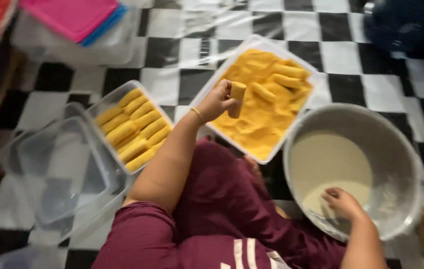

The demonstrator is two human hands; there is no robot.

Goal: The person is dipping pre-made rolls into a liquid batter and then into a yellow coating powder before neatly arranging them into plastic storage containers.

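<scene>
My left hand [218,101] holds a short roll coated in yellow crumbs [237,97] upright, just above the near left corner of a white tray of yellow breadcrumbs [266,153]. Several more coated rolls [276,79] lie in the crumbs. My right hand [344,203] reaches into a grey bowl [396,149] and its curled fingers touch the pale batter [326,164]. Whether it grips anything is hidden. A clear container [103,102] to the left holds rows of coated rolls [134,129].
Empty clear plastic containers [62,169] are stacked at the left. Pink and blue lids [80,17] lie on another container at the top left. A dark blue object [406,22] is at the top right. Everything rests on a black-and-white checkered floor [341,55]. My maroon-clothed lap [222,214] fills the bottom.
</scene>
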